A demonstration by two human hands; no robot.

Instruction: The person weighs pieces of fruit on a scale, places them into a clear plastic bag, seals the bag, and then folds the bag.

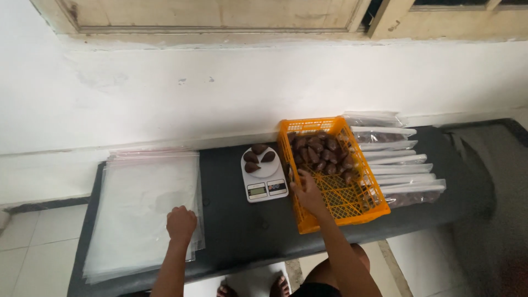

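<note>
My left hand [181, 223] rests as a loose fist on the near right corner of a stack of clear plastic bags [143, 203] at the left of a dark bench. My right hand [308, 193] lies on the near left rim of an orange plastic basket [357, 206], fingers spread, reaching in; whether it holds anything I cannot tell. Brown scaly fruits [322, 153] fill the basket's far half. Between the two hands stands a small white kitchen scale [264, 175] with three of the same fruits [258, 157] on its round plate.
Several filled, sealed clear bags [399, 165] lie overlapping to the right of the basket. The dark bench [236, 220] stands against a white wall. A tiled floor shows at the left, and my knees and feet are below the bench's front edge.
</note>
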